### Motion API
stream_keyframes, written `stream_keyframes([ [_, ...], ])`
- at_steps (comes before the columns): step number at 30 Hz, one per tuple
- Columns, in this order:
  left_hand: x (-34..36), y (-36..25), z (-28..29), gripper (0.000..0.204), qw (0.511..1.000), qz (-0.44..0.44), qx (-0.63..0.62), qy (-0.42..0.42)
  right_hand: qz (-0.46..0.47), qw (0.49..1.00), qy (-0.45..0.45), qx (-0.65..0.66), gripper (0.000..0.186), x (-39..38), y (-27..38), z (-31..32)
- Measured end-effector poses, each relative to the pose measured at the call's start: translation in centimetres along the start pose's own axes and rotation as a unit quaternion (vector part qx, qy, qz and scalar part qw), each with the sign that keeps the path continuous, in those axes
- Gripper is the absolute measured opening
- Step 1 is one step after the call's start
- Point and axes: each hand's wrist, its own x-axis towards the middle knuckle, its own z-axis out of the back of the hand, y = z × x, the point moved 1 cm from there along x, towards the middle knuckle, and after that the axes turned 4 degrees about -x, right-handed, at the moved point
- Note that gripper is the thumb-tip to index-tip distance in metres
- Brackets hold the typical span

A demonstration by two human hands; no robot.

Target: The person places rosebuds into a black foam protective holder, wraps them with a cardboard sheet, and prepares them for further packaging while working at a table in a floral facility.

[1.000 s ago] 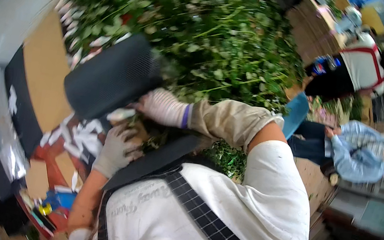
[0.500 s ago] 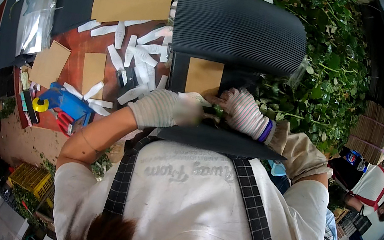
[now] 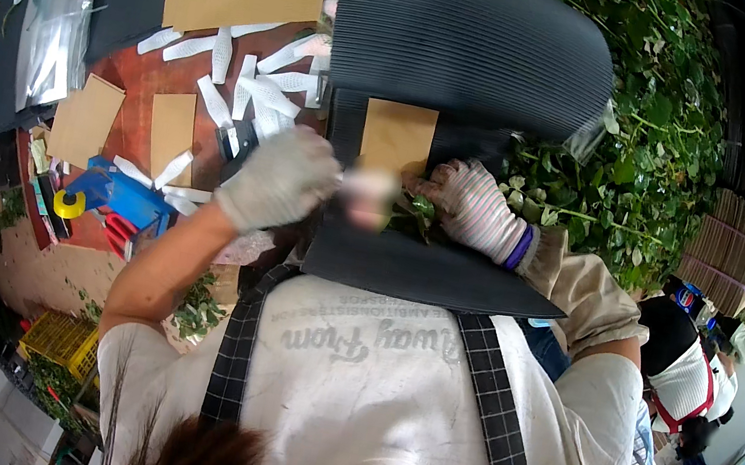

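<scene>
My right hand (image 3: 475,208), in a striped knit glove with a purple cuff, is closed around a leafy flower stem (image 3: 416,218) in front of my chest. At the stem's left end is a pale pinkish head, too blurred to make out in detail. My left hand (image 3: 283,180), also gloved, is just left of that head with its fingers pinched together; what they hold is hidden. Below both hands lies a black sheet (image 3: 425,271). Just beyond them, a small brown cardboard piece (image 3: 397,138) rests on black ribbed material (image 3: 474,38).
White mesh sleeves (image 3: 269,97) lie scattered on the red table (image 3: 136,104) at left, near cardboard pieces (image 3: 86,121), a blue tape dispenser (image 3: 127,199) and red-handled scissors (image 3: 118,231). Leafy stems (image 3: 638,178) are heaped at right. Other people (image 3: 685,369) are at far right.
My left hand has moved up and to the left, and more of the black sheet shows below it. My right hand stays nearly in place on the stem. The view has shifted slightly.
</scene>
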Motion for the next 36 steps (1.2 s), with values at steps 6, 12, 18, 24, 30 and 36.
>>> stream_keyframes([
  [6, -3.9, -0.3, 8.4, 0.019, 0.943, 0.329, -0.041, -0.011, -0.015, 0.997, 0.064, -0.044, 0.057, 0.4, 0.5, 0.7],
  [12, 0.9, -2.7, 0.7, 0.022, 0.993, -0.014, 0.015, 0.117, -0.031, 0.981, 0.143, -0.126, 0.066, 0.7, 1.5, 2.3],
  [18, 1.6, -2.2, 0.2, 0.029, 0.999, -0.029, 0.004, 0.021, -0.028, 0.966, 0.206, -0.154, 0.056, 1.0, 1.7, 2.6],
  [24, 3.0, -1.9, -3.5, 0.039, 0.993, -0.085, 0.078, -0.033, -0.003, 0.983, 0.155, -0.101, 0.041, -0.9, 2.3, 5.6],
  [30, 1.8, -0.2, -6.5, 0.041, 0.998, -0.001, -0.035, 0.051, 0.053, 0.943, -0.275, 0.182, 0.020, 8.6, -4.1, 23.8],
  [36, 1.4, 0.7, -8.8, 0.037, 0.990, -0.077, 0.117, 0.000, 0.060, 0.899, -0.184, -0.393, 0.019, 25.2, -20.5, 16.2],
])
